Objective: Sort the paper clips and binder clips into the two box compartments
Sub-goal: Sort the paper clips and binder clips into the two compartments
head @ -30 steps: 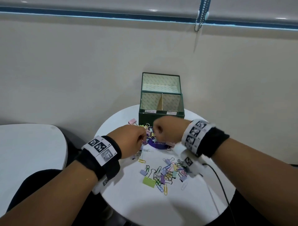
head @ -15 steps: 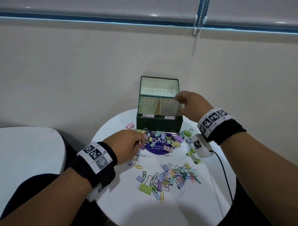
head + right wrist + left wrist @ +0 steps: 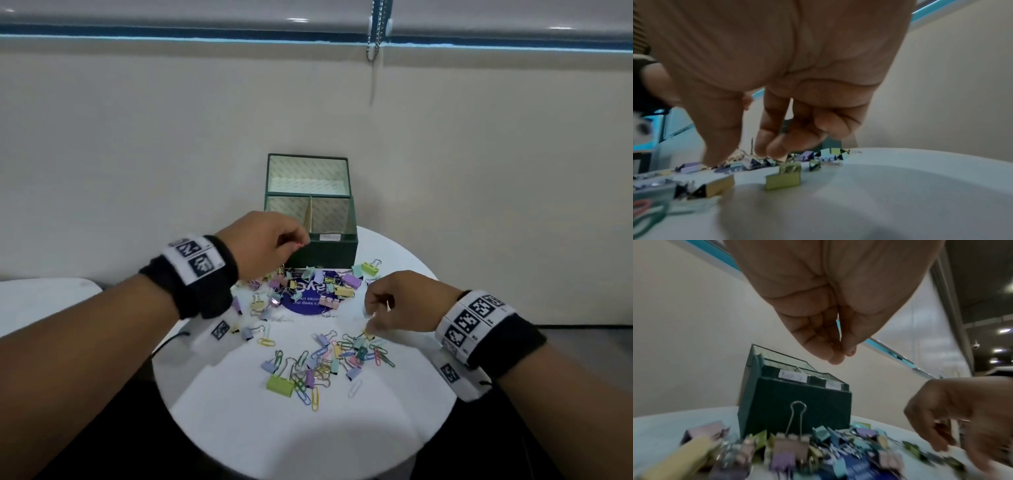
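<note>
In front of the dark green two-compartment cardboard box (image 3: 320,251), light, stiff pastel binder clips (image 3: 334,289); wire loops suit pinching. Left hand (image 3: 265,245) pinches something unidentifiable; right hand (image 3: 399,301), contents unclear.

Your bare forearms, black wristbands (image 3: 191,284) with white coded marker tags (image 3: 474,320), white wrist cameras (image 3: 459,378), thin black cable (image 3: 168,341)

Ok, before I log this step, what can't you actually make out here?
- Box contents: head view, near wall hides the floors.
- Box labels: left wrist view, blurred.
- Left hand pinch: fingertips hide any clip.
- Right hand: right wrist view, blur hides any grip.
</note>
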